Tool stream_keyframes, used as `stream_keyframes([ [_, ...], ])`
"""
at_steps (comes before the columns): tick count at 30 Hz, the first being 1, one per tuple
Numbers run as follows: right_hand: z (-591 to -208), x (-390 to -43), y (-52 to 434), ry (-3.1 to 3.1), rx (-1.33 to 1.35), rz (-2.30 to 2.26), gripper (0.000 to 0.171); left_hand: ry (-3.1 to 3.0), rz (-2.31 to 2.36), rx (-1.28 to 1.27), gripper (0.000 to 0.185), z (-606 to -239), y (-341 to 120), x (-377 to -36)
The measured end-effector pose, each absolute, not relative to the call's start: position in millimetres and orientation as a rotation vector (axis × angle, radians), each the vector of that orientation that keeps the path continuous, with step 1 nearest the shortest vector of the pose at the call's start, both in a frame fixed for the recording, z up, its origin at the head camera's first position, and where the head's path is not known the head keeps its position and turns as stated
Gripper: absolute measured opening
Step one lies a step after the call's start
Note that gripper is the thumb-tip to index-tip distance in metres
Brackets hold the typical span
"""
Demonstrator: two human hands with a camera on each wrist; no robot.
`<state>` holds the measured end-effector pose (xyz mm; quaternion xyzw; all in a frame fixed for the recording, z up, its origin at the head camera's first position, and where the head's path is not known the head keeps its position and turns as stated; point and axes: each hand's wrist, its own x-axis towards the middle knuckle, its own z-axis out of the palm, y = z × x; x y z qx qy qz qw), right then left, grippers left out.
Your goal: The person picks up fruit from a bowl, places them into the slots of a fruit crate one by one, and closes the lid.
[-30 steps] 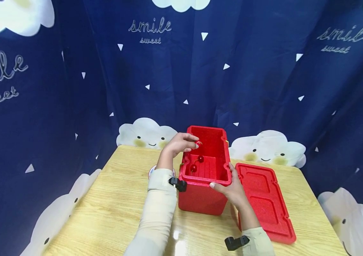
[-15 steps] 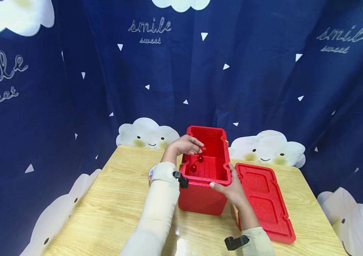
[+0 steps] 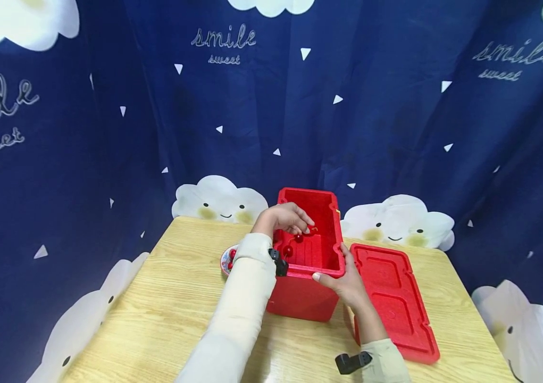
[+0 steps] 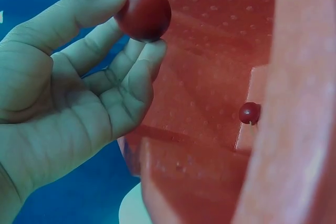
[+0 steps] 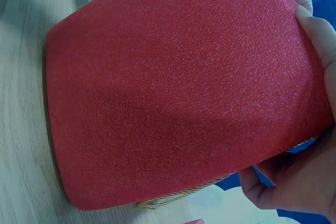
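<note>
pinching a cherry [image 4: 143, 12] between thumb and fingertips, my left hand [image 3: 284, 218] hangs over the open red box [image 3: 317, 208], while my right hand [image 3: 343, 279] curls round the box's near rim at about five o'clock and steadies it. by my reckoning we're partway: two cherries [image 3: 288, 251] already lie on the box floor, this one is not yet let go, and a few more wait on the small plate [image 3: 226, 259] at nine o'clock. lid [image 3: 392, 299] lies flat at three o'clock, so closing looks left to do.
</note>
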<state>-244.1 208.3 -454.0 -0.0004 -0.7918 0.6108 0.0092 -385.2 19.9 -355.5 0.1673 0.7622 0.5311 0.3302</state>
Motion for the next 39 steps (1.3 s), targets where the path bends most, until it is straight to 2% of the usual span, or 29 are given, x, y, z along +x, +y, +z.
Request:
stream_keyframes([
  [10, -454, -242, 205, -2.473, -0.003, 1.919, 0.108, 2.012, 1.36, 0.416, 0.025, -358, 19, -383],
  [16, -444, -237, 204, -2.451, 0.012, 1.97, 0.108, 2.126, 1.272, 0.537, 0.027, -353, 14, -374],
  [23, -457, -240, 207, -2.456, 0.001, 1.939, 0.108, 2.305, 1.203, 0.688, 0.029, -352, -2, -358],
  [31, -453, -242, 206, -2.462, 0.009, 1.928, 0.109, 2.414, 1.369, 0.732, 0.032, -363, -22, -333],
  [39, -453, -243, 208, -2.446, 0.016, 1.926, 0.109, 2.544, 1.565, 0.644, 0.03, -381, -44, -309],
])
